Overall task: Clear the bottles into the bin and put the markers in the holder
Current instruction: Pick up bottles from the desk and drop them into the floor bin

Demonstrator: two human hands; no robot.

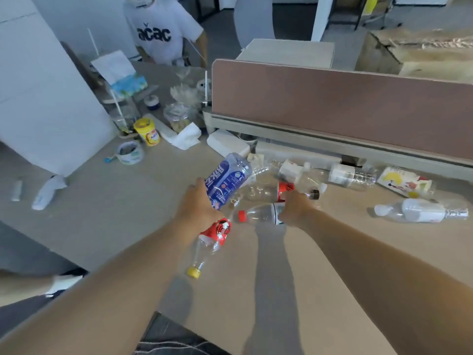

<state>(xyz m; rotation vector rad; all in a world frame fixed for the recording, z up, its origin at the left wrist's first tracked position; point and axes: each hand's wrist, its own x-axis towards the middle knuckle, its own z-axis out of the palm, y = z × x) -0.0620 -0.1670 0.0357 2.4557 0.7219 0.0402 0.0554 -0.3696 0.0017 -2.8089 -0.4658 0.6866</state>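
Observation:
My left hand (198,206) grips two empty bottles at once: a blue-labelled bottle (226,179) pointing up and away, and a red-labelled bottle with a yellow cap (211,242) hanging down toward me. My right hand (297,208) curls round a clear bottle with a red cap (258,213) lying on the table. Just beyond it lies a clear bottle with a red label (268,192). More empty bottles lie along the divider: a white-labelled one (298,172), another (350,175), and a white-capped one (419,211) at the right. No markers or holder are recognisable.
A brown desk divider (332,106) bounds the table at the back. A flattened colourful carton (404,181) lies at its foot. Left of it stand a yellow cup (147,131), a tape roll (129,152), tissues (184,137) and jars. A person in a white shirt (158,29) stands beyond.

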